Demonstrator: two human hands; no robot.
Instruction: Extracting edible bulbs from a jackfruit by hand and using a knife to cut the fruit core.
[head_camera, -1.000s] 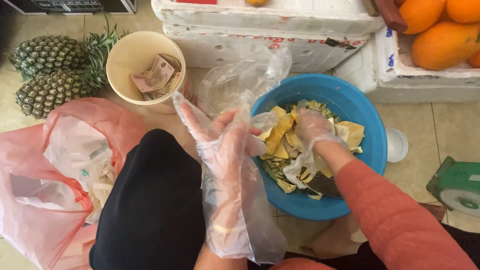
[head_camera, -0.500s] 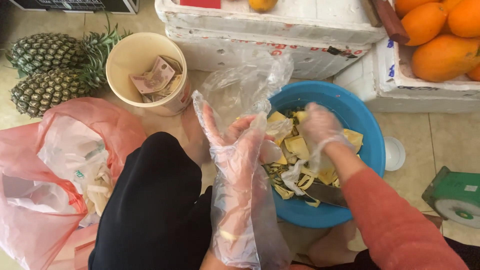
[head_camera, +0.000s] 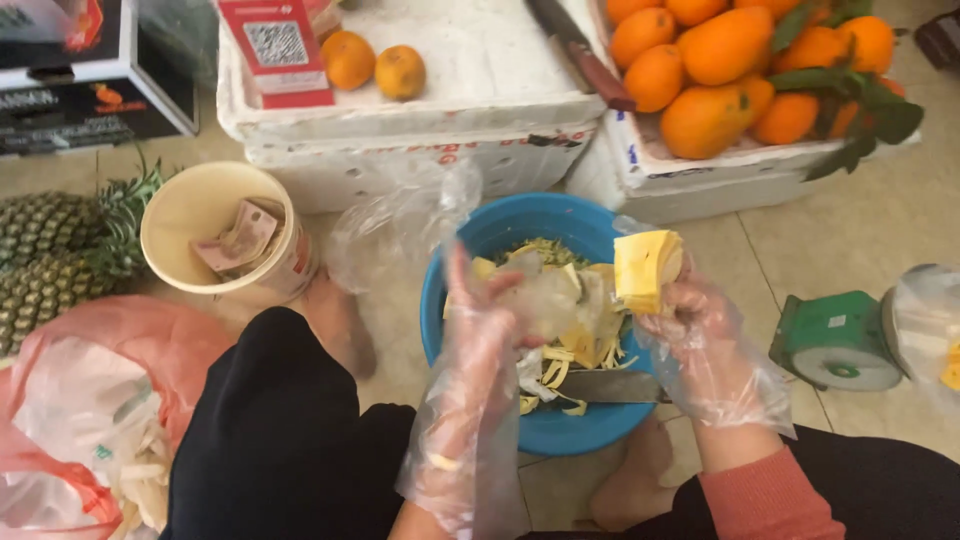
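Observation:
Both my hands wear loose clear plastic gloves. My right hand (head_camera: 700, 325) holds a yellow piece of peeled fruit (head_camera: 645, 268) above the right rim of a blue bowl (head_camera: 470, 250). My left hand (head_camera: 485, 325) is raised over the bowl's left side, fingers spread, touching a crumpled bit of clear plastic (head_camera: 545, 300). The bowl holds yellow fruit peelings (head_camera: 570, 350) and a knife blade (head_camera: 610, 387) lying across its near side.
A cream bucket (head_camera: 200, 205) holding banknotes stands at left beside pineapples (head_camera: 45, 260). A pink bag of scraps (head_camera: 90, 420) lies lower left. White foam boxes (head_camera: 480, 110) carry oranges (head_camera: 730, 45). A green scale (head_camera: 835, 340) sits at right.
My right hand has lifted a yellow piece of fruit out of the bowl. My left hand stayed raised over the bowl. The view has shifted, showing more of the foam boxes.

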